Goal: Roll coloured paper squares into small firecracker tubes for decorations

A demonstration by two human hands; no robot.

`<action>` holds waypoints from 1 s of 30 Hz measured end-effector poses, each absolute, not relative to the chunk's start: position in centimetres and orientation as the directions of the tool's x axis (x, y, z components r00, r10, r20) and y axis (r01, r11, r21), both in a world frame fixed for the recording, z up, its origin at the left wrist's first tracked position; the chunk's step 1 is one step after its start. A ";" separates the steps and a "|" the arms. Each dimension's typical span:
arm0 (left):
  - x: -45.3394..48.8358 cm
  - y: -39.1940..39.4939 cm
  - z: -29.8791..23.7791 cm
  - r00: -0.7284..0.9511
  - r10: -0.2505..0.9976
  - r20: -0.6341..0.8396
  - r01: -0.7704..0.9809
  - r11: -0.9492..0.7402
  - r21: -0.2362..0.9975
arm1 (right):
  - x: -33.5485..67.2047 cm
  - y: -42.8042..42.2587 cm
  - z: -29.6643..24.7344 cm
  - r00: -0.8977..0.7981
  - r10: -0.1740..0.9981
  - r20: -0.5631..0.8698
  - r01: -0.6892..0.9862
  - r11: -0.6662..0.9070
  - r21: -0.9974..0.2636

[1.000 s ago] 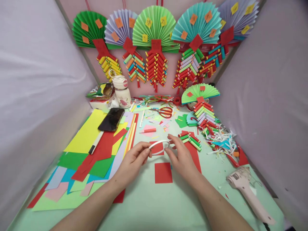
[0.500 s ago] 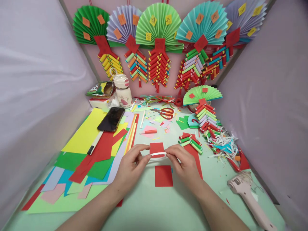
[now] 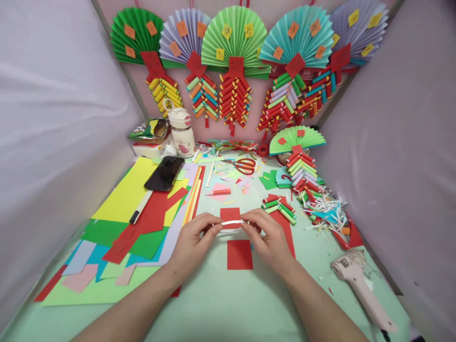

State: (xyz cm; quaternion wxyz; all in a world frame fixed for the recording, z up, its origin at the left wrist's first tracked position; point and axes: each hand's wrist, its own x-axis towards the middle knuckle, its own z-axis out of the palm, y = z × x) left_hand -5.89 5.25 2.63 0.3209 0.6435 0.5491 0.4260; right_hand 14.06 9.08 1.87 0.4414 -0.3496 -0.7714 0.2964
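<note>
A thin white strip (image 3: pixel 232 222), bowed slightly upward, is stretched between my two hands. My left hand (image 3: pixel 199 237) pinches one end between thumb and fingertips, and my right hand (image 3: pixel 266 233) pinches the other. Part of a second white length shows just beneath it. Behind the strip lies a red paper square (image 3: pixel 230 213), partly covered by it. Closer to me, a second red square (image 3: pixel 240 255) rests flat on the table. To the right of my right hand are small red and green paper rolls (image 3: pixel 280 209) set in a chevron on a red strip.
Stacked coloured paper (image 3: pixel 117 197), a phone (image 3: pixel 165 174) and a marker (image 3: pixel 141 207) lie at left. Red-handled scissors (image 3: pixel 245 166) and a red pen (image 3: pixel 219 192) are further back. A glue gun (image 3: pixel 361 285) lies at right, near shredded paper (image 3: pixel 329 213). A bottle (image 3: pixel 182 135) stands at back left.
My view has shifted a little. Both hands still pinch the white strip; my right fingers sit slightly closer to the left ones, with less strip showing between them.
</note>
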 end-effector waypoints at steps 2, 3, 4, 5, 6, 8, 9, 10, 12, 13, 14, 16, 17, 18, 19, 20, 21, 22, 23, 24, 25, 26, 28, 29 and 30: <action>-5.8 5.3 2.6 0.055 0.976 0.209 0.448 -0.211 0.869 | 14.0 9.0 1.8 -0.372 0.796 0.478 0.276 0.587 -0.761; -5.7 5.3 2.6 0.064 0.975 0.212 0.454 -0.218 0.864 | 13.9 9.0 1.7 -0.375 0.793 0.480 0.276 0.590 -0.759; -5.7 5.3 2.5 0.070 0.974 0.214 0.460 -0.222 0.860 | 13.9 9.0 1.7 -0.377 0.791 0.482 0.277 0.593 -0.756; -5.7 5.4 2.5 0.073 0.974 0.216 0.464 -0.224 0.857 | 13.9 9.0 1.7 -0.375 0.791 0.484 0.279 0.594 -0.755; -5.7 5.4 2.4 0.071 0.973 0.218 0.466 -0.226 0.856 | 13.9 9.0 1.7 -0.371 0.792 0.485 0.281 0.594 -0.754; -5.7 5.5 2.4 0.064 0.972 0.227 0.467 -0.230 0.854 | 13.9 9.1 1.7 -0.360 0.795 0.488 0.286 0.592 -0.754; -5.7 5.5 2.3 0.059 0.971 0.233 0.468 -0.233 0.852 | 14.0 9.1 1.7 -0.357 0.796 0.488 0.287 0.591 -0.754; -5.7 5.5 2.3 0.055 0.970 0.236 0.470 -0.234 0.851 | 14.0 9.1 1.7 -0.356 0.797 0.487 0.288 0.590 -0.755; -5.7 5.5 2.3 0.050 0.969 0.242 0.476 -0.236 0.847 | 14.0 9.1 1.7 -0.357 0.800 0.482 0.292 0.586 -0.756; -5.7 5.5 2.4 0.051 0.968 0.245 0.480 -0.238 0.844 | 14.0 9.1 1.7 -0.358 0.801 0.480 0.296 0.584 -0.756; -5.8 5.5 2.4 0.051 0.967 0.248 0.484 -0.242 0.841 | 14.0 9.2 1.7 -0.359 0.802 0.477 0.300 0.583 -0.755; -5.7 5.5 2.4 0.057 0.965 0.256 0.489 -0.251 0.835 | 14.0 9.2 1.6 -0.357 0.803 0.477 0.307 0.583 -0.752; -5.7 5.5 2.4 0.059 0.964 0.260 0.491 -0.255 0.833 | 14.0 9.2 1.5 -0.355 0.805 0.475 0.311 0.581 -0.753; -5.7 5.5 2.5 0.061 0.963 0.262 0.493 -0.257 0.831 | 14.0 9.1 1.4 -0.352 0.808 0.472 0.314 0.577 -0.754; -5.7 5.5 2.5 0.059 0.963 0.262 0.495 -0.256 0.830 | 14.0 9.1 1.4 -0.349 0.812 0.468 0.319 0.573 -0.755; -5.7 5.5 2.5 0.057 0.964 0.261 0.497 -0.254 0.830 | 14.0 9.1 1.4 -0.346 0.816 0.464 0.325 0.568 -0.756; -5.6 5.5 2.5 0.055 0.965 0.258 0.499 -0.250 0.830 | 14.0 9.1 1.3 -0.344 0.819 0.460 0.332 0.564 -0.756; -5.6 5.5 2.5 0.056 0.966 0.254 0.503 -0.247 0.828 | 14.0 9.1 1.3 -0.345 0.819 0.458 0.336 0.563 -0.755; -5.6 5.5 2.5 0.062 0.966 0.249 0.508 -0.246 0.825 | 14.0 9.0 1.4 -0.349 0.818 0.457 0.338 0.565 -0.753; -5.6 5.5 2.4 0.070 0.966 0.250 0.515 -0.250 0.820 | 14.0 9.0 1.4 -0.357 0.814 0.458 0.335 0.569 -0.751; -5.7 5.5 2.4 0.068 0.963 0.261 0.524 -0.257 0.812 | 14.0 8.9 1.5 -0.362 0.815 0.454 0.331 0.567 -0.754; -5.6 5.4 2.4 0.054 0.958 0.281 0.540 -0.265 0.799 | 13.9 8.9 1.5 -0.358 0.820 0.446 0.326 0.557 -0.764; -5.5 5.2 2.2 0.001 0.929 0.369 0.594 -0.298 0.747 | 13.7 8.8 1.6 -0.311 0.860 0.404 0.311 0.494 -0.812; -5.4 5.0 2.1 -0.015 0.904 0.426 0.629 -0.323 0.707 | 13.6 8.8 1.6 -0.274 0.892 0.360 0.294 0.434 -0.852; -5.2 4.8 2.0 -0.004 0.877 0.480 0.664 -0.357 0.657 | 13.5 8.8 1.6 -0.238 0.925 0.295 0.264 0.354 -0.898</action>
